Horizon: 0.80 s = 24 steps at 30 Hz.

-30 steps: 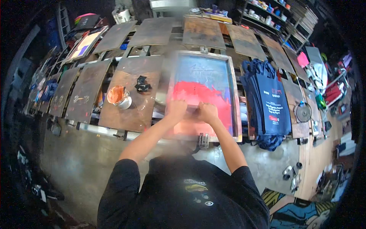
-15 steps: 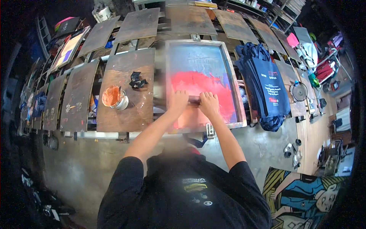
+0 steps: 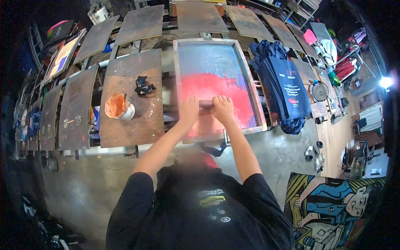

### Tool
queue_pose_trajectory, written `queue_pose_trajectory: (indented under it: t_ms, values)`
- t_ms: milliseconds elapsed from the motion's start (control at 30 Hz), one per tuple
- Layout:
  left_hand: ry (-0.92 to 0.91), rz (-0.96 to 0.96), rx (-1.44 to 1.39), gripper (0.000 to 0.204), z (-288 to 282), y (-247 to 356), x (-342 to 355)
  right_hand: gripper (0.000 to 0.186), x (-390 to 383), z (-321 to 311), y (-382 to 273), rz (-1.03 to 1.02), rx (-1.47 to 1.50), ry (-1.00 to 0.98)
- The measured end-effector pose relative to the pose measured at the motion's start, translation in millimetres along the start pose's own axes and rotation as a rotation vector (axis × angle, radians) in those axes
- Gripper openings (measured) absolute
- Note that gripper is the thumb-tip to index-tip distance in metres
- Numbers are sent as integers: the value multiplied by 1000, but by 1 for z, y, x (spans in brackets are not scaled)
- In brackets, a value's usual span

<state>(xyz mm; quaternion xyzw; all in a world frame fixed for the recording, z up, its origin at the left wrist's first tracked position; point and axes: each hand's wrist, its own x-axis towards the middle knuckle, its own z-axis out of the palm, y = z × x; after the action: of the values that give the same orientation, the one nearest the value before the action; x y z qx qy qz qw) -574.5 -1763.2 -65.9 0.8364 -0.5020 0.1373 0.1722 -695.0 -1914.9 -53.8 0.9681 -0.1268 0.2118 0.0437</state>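
Note:
A framed printing screen [image 3: 249,85] lies in front of me, with red ink [image 3: 208,85] spread over the nearer part of its mesh. Both hands grip a squeegee with a dark handle [image 3: 205,103] set crosswise on the mesh. My left hand [image 3: 190,110] is closed round its left end. At the right end, my right hand [image 3: 223,109] wraps over the handle with the fingers on top. The squeegee's blade is hidden below the handle and hands. Bluish mesh shows beyond the ink.
On the board to the left stand a tub of orange ink [image 3: 125,109] and a crumpled black piece [image 3: 144,86]. Stacked navy bags [image 3: 287,83] lie right of the screen. Several boards [image 3: 139,27] line the far side. A painted cartoon panel [image 3: 333,208] is at lower right.
The whole view has shifted, so things sit slightly higher and further left. Both hands keep their hold on the squeegee, at about the same place on the screen.

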Motion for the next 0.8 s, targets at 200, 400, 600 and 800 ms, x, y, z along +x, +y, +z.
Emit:
queue_pose_trajectory:
  t_ms: [200,400,600,800]
  values:
    - [-306,-48,-153,46,-17,-5,-9,31,-3,-9,-6,42,-9,-122]
    - [-287,-15,-230,44,-13,3,-38,45,-29,-24,-4,0,168,-342]
    - [-64,-15,-217,43,-8,-5,-5,48,-11,-11,-1,69,79,-124]
    - [-326,11,-300,50,-4,-10,-3,49,-12,-12,12,77,85,-353]
